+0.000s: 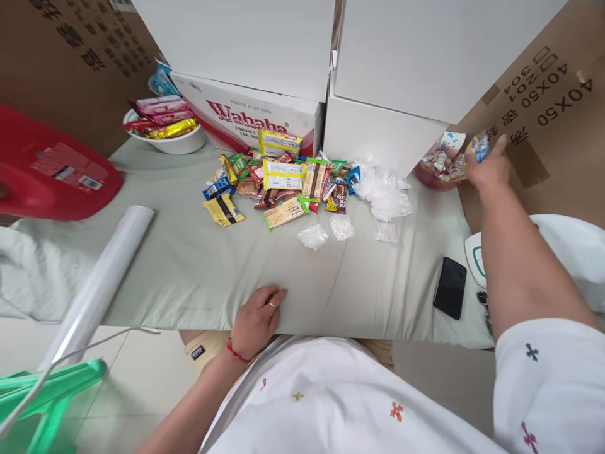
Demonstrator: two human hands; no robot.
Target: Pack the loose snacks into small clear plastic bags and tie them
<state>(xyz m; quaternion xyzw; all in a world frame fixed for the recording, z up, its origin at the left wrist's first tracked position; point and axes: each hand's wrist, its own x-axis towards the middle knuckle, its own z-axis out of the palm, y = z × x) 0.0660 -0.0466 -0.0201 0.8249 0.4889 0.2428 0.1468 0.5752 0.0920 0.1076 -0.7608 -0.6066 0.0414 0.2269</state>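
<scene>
My right hand [489, 167] is stretched out to the far right, closed on a small snack packet [479, 146] with a blue and yellow wrapper. It is held at the right side of a red bowl [432, 180] containing several wrapped pieces. Near the front edge of the cloth-covered table [198, 271] rests my left hand [258, 315], its fingers loosely curled with nothing visible in them. Beyond it lies a heap of wrapped snacks [283, 176]. Clear plastic packets [382, 192] are piled to the right of that heap, with several loose ones in front.
A white bowl of snack packs [186, 140] stands at the back left, beside a red container [51, 170]. A plastic roll [113, 265] lies on the left. A black phone [450, 288] is near the right edge. White boxes [265, 50] and cardboard [543, 113] wall the back.
</scene>
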